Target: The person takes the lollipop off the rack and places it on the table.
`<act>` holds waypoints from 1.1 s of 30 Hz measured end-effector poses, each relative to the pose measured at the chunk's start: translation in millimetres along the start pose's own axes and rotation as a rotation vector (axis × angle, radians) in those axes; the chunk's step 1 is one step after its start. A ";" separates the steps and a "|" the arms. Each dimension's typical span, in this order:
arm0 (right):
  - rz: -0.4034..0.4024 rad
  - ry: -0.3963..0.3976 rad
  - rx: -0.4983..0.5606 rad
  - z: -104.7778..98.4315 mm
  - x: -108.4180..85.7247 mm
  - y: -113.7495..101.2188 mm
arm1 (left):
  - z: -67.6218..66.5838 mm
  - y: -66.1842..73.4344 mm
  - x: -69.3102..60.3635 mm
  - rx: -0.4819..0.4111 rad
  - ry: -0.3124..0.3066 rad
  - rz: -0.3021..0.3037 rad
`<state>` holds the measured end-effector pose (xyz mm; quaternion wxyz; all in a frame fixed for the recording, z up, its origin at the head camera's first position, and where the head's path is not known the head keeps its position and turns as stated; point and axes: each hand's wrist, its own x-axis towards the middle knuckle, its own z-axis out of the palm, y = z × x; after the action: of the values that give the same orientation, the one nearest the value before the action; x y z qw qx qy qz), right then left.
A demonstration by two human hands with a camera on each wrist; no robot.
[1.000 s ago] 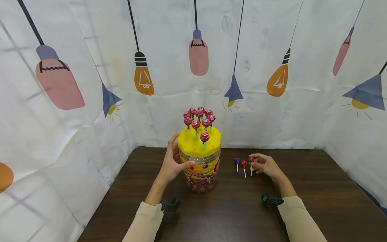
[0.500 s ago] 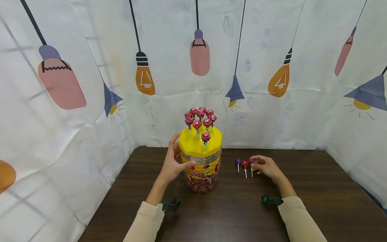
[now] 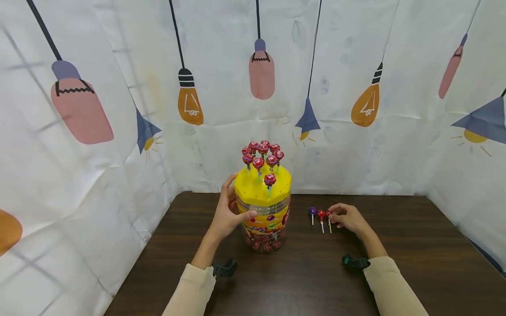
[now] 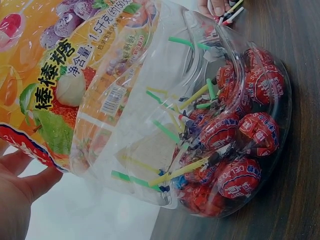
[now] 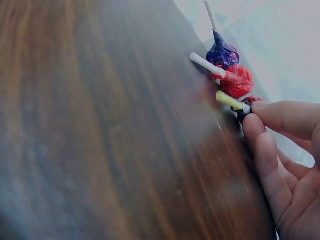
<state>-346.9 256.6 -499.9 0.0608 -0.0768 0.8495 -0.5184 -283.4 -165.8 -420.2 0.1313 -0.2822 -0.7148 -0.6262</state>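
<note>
My left hand (image 3: 227, 217) grips the side of a clear plastic candy jar (image 3: 270, 223) with an orange and yellow printed label. The jar stands upright under a yellow lid (image 3: 253, 191), from which several red-wrapped lollipops rise on their sticks. Through the clear base in the left wrist view, more red lollipops (image 4: 257, 132) show inside. To the jar's right, my right hand (image 3: 349, 218) pinches a dark red lollipop with a yellow stick (image 5: 229, 100) at the table. Beside it lie a red lollipop (image 5: 237, 81) and a purple lollipop (image 5: 223, 55), both with white sticks.
A dark wood table (image 3: 300, 281) carries everything. Behind it hangs a white cloth backdrop (image 3: 229, 149) printed with lamps. Each wrist wears a black band, such as the right wristband (image 3: 356, 262).
The lollipop in my right hand has come down slightly and sits a little closer to the red one. My left hand and the jar hold their place.
</note>
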 end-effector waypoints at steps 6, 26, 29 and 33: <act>-0.001 -0.026 0.020 -4.0 -1.3 -2.4 | -0.1 0.3 0.3 0.003 0.000 -0.006; -0.443 0.032 0.178 -1.9 -41.6 -121.2 | 0.8 0.8 -0.6 0.008 0.004 -0.006; -0.558 0.029 0.296 11.9 -49.7 -140.5 | 0.9 -0.2 -0.4 0.012 0.004 -0.003; -0.704 0.000 0.390 30.6 -58.6 -161.4 | 0.5 -0.4 0.4 0.017 0.005 -0.005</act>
<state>-273.0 168.5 -368.7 -0.1071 -0.3503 0.6567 -0.6592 -283.8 -165.2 -420.4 0.1340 -0.2779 -0.7204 -0.6212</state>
